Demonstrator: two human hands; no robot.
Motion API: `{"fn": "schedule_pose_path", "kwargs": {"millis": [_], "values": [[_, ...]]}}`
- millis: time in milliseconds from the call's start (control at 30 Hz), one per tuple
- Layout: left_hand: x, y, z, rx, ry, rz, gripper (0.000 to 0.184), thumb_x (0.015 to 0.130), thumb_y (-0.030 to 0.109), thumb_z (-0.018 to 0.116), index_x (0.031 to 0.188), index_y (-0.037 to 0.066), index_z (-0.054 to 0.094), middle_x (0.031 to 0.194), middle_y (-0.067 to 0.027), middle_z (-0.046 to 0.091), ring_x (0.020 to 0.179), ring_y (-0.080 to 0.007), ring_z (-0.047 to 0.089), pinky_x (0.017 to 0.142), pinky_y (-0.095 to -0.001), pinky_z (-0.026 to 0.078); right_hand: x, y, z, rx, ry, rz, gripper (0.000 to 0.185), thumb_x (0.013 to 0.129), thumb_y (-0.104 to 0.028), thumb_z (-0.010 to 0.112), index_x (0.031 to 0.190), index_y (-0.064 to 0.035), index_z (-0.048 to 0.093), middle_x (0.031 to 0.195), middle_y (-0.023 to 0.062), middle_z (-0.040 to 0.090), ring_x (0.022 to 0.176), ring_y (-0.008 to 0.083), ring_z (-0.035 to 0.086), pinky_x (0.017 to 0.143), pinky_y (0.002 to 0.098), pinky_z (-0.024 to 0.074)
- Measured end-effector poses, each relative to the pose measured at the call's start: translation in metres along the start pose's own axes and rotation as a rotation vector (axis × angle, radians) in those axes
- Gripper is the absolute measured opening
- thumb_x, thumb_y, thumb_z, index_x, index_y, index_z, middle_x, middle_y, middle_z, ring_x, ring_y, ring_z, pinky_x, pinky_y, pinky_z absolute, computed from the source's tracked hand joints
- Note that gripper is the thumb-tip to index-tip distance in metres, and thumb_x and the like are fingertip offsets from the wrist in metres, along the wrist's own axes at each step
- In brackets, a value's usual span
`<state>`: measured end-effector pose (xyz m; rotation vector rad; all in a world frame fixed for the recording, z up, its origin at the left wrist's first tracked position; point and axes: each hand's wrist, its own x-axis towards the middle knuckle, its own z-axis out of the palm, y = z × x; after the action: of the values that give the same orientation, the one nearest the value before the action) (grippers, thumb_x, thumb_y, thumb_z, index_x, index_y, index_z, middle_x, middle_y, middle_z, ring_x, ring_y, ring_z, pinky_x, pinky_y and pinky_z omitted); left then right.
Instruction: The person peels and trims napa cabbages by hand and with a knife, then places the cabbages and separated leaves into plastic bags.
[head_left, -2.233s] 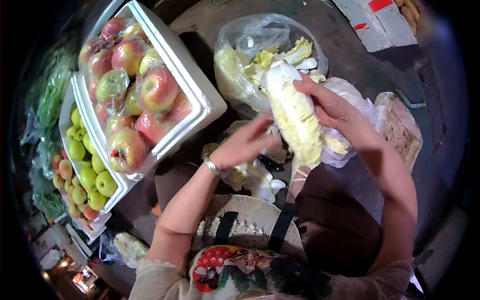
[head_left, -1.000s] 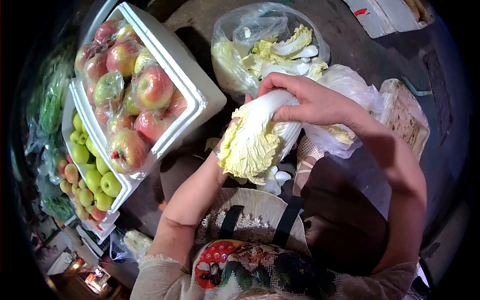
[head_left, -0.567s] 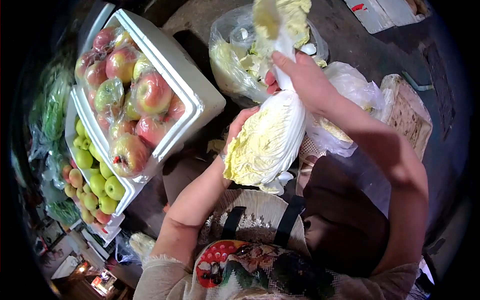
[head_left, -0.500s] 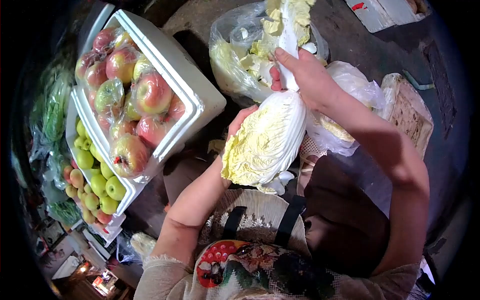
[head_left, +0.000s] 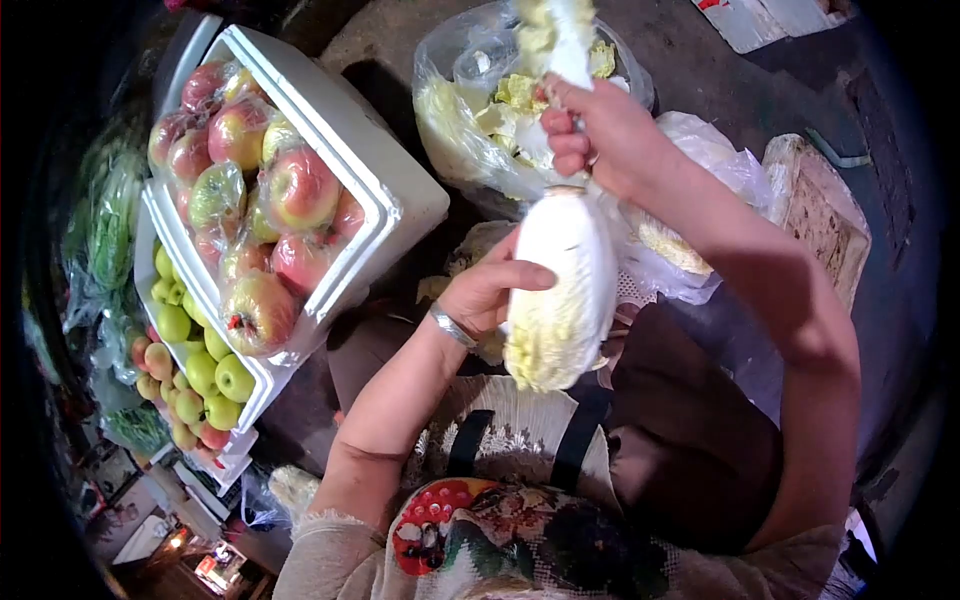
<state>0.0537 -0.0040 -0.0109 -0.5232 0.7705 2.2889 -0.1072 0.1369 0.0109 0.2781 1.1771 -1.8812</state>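
A napa cabbage (head_left: 566,290) with a white base and yellow leaf tips is held over my lap, its cut stem end pointing away from me. My left hand (head_left: 490,290) grips it from the left side, thumb across its front. Beyond the stem end, my right hand (head_left: 600,130) is closed on a loose cabbage leaf (head_left: 572,50), which is blurred and reaches past the top of the view. The leaf hangs above a clear plastic bag (head_left: 440,110) holding yellow and white leaf scraps (head_left: 520,92).
White foam boxes (head_left: 400,215) on the left hold plastic-wrapped apples (head_left: 300,188) and green apples (head_left: 200,372). Right of the cabbage lies another plastic bag (head_left: 700,150) with a pale vegetable in it. A worn, stained block (head_left: 815,215) stands farther right.
The leaf has come away from the cabbage and moved up over the bag with my right hand. My left hand has turned the cabbage, and its thumb now shows in front.
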Motion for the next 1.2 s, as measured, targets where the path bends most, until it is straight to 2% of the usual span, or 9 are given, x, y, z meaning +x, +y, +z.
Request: {"fn": "schedule_pose_path", "kwargs": {"millis": [133, 300, 333, 367, 467, 533, 700, 1033, 1200], "values": [[-0.023, 0.02, -0.022, -0.077, -0.099, 0.283, 0.083, 0.061, 0.003, 0.063, 0.14, -0.005, 0.038, 0.129, -0.021, 0.056, 0.116, -0.036, 0.058, 0.104, -0.0457, 0.046, 0.007, 0.003, -0.03, -0.167, 0.044, -0.31, 0.023, 0.1, -0.028, 0.052, 0.099, -0.0051, 0.051, 0.07, 0.0002, 0.051, 0.054, 0.0111, 0.047, 0.048, 0.0257, 0.0407], [-0.038, 0.059, 0.019, 0.015, -0.284, 0.74, 0.098, 0.072, 0.049, 0.065, 0.15, 0.005, 0.024, 0.106, -0.0262, 0.061, 0.088, -0.0382, 0.065, 0.068, -0.0475, 0.058, -0.008, 0.084, -0.041, -0.831, -0.059, -0.008, 0.035, 0.093, -0.032, 0.063, 0.106, -0.0006, 0.057, 0.081, 0.0063, 0.063, 0.073, 0.0164, 0.062, 0.064, 0.0327, 0.0505], [-0.043, 0.061, 0.015, 0.093, -0.222, 0.77, 0.079, 0.086, 0.043, 0.054, 0.149, 0.006, 0.025, 0.101, -0.0238, 0.062, 0.081, -0.0368, 0.066, 0.061, -0.0457, 0.058, -0.018, 0.09, -0.029, -0.892, -0.193, 0.067, 0.042, 0.089, -0.034, 0.069, 0.112, -0.0008, 0.056, 0.088, 0.0079, 0.066, 0.084, 0.0201, 0.064, 0.073, 0.0359, 0.0518], [-0.047, 0.064, 0.01, 0.172, -0.159, 0.797, 0.06, 0.101, 0.038, 0.042, 0.149, 0.007, 0.026, 0.097, -0.0215, 0.063, 0.075, -0.0354, 0.066, 0.055, -0.0439, 0.058, -0.036, 0.087, -0.025, -1.184, -0.39, -0.017, 0.055, 0.093, -0.032, 0.058, 0.137, -0.0037, 0.042, 0.113, 0.0245, 0.063, 0.101, 0.0363, 0.063, 0.089, 0.0449, 0.0496], [-0.058, 0.067, 0.001, 0.204, -0.125, 0.761, 0.08, 0.09, 0.041, 0.063, 0.149, 0.003, 0.024, 0.105, -0.0236, 0.061, 0.078, -0.0385, 0.066, 0.059, -0.0455, 0.059, -0.047, 0.128, -0.036, -1.276, -0.434, 0.034, 0.064, 0.088, -0.036, 0.063, 0.14, -0.0054, 0.043, 0.13, 0.0249, 0.056, 0.114, 0.0404, 0.058, 0.097, 0.0451, 0.0462], [-0.06, 0.07, -0.008, 0.301, -0.072, 0.662, 0.138, 0.045, 0.053, 0.092, 0.147, -0.006, 0.021, 0.112, -0.0349, 0.057, 0.093, -0.0396, 0.066, 0.077, -0.0452, 0.058, -0.023, 0.133, -0.052, -1.208, -0.496, -0.123, 0.07, 0.083, -0.039, 0.073, 0.134, 0.0018, 0.048, 0.119, 0.0254, 0.06, 0.11, 0.0354, 0.06, 0.094, 0.043, 0.0471], [-0.072, 0.075, -0.013, 0.223, -0.201, 0.624, 0.112, 0.049, 0.028, 0.086, 0.138, -0.014, 0.031, 0.112, -0.0365, 0.056, 0.092, -0.0413, 0.066, 0.076, -0.0454, 0.057, 0.042, 0.143, -0.086, -1.329, -0.316, -0.114, 0.044, 0.083, -0.024, 0.07, 0.122, -0.0049, 0.059, 0.113, 0.0192, 0.065, 0.101, 0.034, 0.063, 0.088, 0.0401, 0.0495], [-0.072, 0.077, -0.024, 0.286, -0.305, 0.625, 0.109, 0.049, 0.031, 0.085, 0.135, -0.012, 0.035, 0.11, -0.0309, 0.06, 0.097, -0.0351, 0.065, 0.081, -0.0414, 0.055, 0.022, 0.159, -0.094, -1.641, -0.503, 0.279, 0.041, 0.081, -0.016, 0.066, 0.121, -0.0067, 0.062, 0.105, 0.0186, 0.068, 0.098, 0.0332, 0.065, 0.083, 0.0404, 0.0501], [-0.078, 0.072, -0.01, 0.185, -0.183, 0.609, 0.108, 0.048, 0.028, 0.085, 0.135, -0.012, 0.036, 0.111, -0.0264, 0.061, 0.099, -0.0333, 0.064, 0.084, -0.0401, 0.053, -0.013, 0.21, -0.117, -1.514, -0.672, 0.179, 0.042, 0.086, -0.028, 0.06, 0.117, -0.0001, 0.062, 0.109, 0.0239, 0.065, 0.1, 0.0366, 0.063, 0.086, 0.0434, 0.0493]]}}
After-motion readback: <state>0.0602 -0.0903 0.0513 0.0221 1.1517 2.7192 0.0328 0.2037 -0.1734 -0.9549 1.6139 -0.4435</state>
